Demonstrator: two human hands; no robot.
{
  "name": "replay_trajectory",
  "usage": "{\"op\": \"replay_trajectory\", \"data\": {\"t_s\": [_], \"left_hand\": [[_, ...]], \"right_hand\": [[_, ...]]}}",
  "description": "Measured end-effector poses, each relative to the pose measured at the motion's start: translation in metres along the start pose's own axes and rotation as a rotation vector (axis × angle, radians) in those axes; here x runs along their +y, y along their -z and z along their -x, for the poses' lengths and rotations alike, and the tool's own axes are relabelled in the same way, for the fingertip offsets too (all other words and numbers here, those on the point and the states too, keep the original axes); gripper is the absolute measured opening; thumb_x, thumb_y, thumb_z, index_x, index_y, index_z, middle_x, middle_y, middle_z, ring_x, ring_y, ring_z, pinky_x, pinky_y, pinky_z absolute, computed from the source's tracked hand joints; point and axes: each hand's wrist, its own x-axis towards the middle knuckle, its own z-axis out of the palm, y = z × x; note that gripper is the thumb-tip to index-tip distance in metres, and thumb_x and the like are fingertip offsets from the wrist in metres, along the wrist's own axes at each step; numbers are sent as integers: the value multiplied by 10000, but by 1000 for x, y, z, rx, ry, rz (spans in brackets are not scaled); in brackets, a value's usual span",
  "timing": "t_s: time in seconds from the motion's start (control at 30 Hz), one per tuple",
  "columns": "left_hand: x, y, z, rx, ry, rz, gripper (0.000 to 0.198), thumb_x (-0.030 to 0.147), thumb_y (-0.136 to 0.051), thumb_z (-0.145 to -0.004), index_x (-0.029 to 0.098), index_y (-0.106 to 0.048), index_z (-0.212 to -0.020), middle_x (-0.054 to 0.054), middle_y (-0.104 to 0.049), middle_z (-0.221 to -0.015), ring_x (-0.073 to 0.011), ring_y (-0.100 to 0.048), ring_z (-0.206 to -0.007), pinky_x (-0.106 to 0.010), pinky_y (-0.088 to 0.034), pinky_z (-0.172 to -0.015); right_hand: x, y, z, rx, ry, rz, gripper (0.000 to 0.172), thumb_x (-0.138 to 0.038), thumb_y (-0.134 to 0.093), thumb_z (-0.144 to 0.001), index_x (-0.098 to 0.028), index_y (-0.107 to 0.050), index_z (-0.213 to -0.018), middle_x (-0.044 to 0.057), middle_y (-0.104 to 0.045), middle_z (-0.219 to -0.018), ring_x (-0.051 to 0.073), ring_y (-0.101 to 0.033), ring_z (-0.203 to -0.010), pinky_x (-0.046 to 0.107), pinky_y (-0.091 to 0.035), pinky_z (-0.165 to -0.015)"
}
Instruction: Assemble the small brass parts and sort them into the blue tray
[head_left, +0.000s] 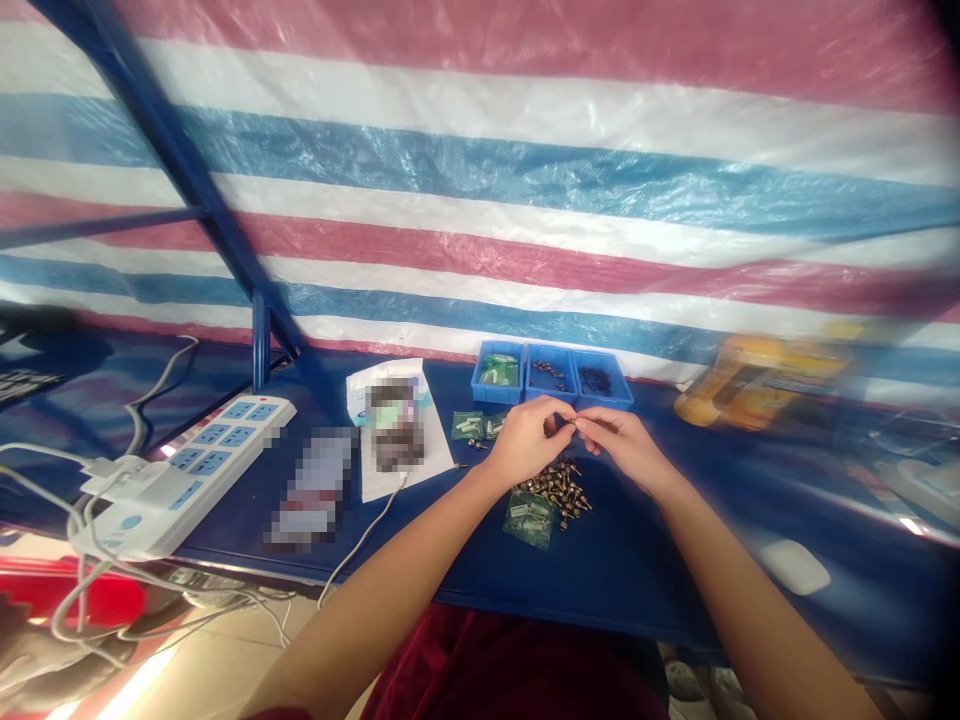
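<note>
Red, white and blue plastic sheeting (480, 190) hung as the backdrop, wider than anything else in view. Before it stretched a dark blue tabletop (630, 560), and a blue metal frame (169, 150) slanted down at the left. On the left part lay a white power strip (217, 470) with plugs and cables at its near end. Next to it were a pixelated flat object (311, 490) and a white pouch (433, 447), where a white cable (375, 520) ended. Something yellow (757, 380), too blurred to name, lay at the right. Three blue bins stood side by side beyond the hands: the left bin (496, 395) held green packets, the middle bin (551, 397) small metal parts, and the right bin (616, 402) dark bits. The left hand (525, 440) and right hand (622, 445) met above a pile of brass-coloured parts (559, 488). A rounded white object (796, 567) sat off to the right, and a green packet (529, 520) touched the pile's near side. Smallest of all, a metal piece (572, 421) was between the two hands' fingertips, each grip pinching it.
</note>
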Motion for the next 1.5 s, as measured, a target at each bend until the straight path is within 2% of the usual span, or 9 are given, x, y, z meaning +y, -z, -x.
{"op": "replay_trajectory", "data": {"t_s": [0.23,0.47,0.97,1.17,1.5], "left_hand": [[1,-1,2,-21,-19,-38,176,216,-582,-874,221,-668,-1027,-10,-710,-942,-106,-603,-666,-236,-471,-631],[3,-1,4,10,-51,-51,181,196,-572,-864,222,-668,-1016,-2,-708,-930,-99,-603,-657,-236,-476,-644],[7,1,4,-8,-73,-90,146,216,-545,-886,211,-666,-969,-15,-711,-960,-106,-602,-680,-235,-491,-661],[8,-1,4,34,-72,-138,147,212,-551,-878,216,-656,-981,6,-698,-869,-102,-584,-651,-225,-447,-623],[6,1,3,32,-94,-116,149,201,-529,-898,218,-659,-969,2,-714,-919,-101,-587,-654,-233,-466,-669]], "right_hand": [[-2,1,1,-34,-19,-72,295,-467,-719,-812,-183,-710,-893,-5,-567,-690,125,-500,-618,274,-410,-591],[-1,1,2,-35,-29,-143,255,-426,-730,-819,-181,-715,-886,-7,-566,-688,121,-488,-623,265,-396,-593],[-3,-2,2,-48,-47,-184,272,-444,-743,-794,-182,-702,-853,5,-579,-711,129,-492,-629,275,-404,-607],[-4,-4,2,-75,-45,-218,230,-398,-733,-815,-173,-699,-842,2,-567,-708,120,-486,-629,267,-399,-606],[-3,-2,2,-55,-65,-194,300,-473,-720,-809,-176,-695,-841,22,-580,-747,129,-491,-639,267,-406,-591]]}}
